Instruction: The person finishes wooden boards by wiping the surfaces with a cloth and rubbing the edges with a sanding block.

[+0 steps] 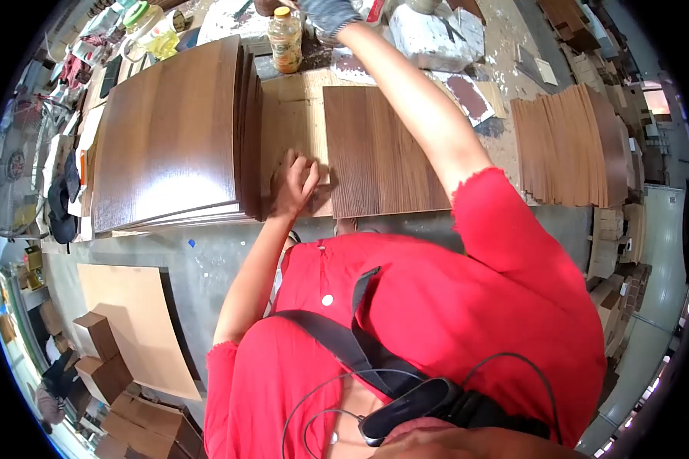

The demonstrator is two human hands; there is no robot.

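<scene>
One flat, dark-brown wood-grain panel, streaked lengthwise, beside the left hand — loosely curled, nearly closed. Two panel stacks flank both. Right hand, grey-covered — grip indiscernible.

A glossy, smooth wood-look finish with a bright white glare is seen on the top of the stacked brown panels, while a duller surface with dark, streaky grain is shown by the flat panel. The bottle is seen as clear and shiny, and knitted grey cloth is seen in the glove.
</scene>
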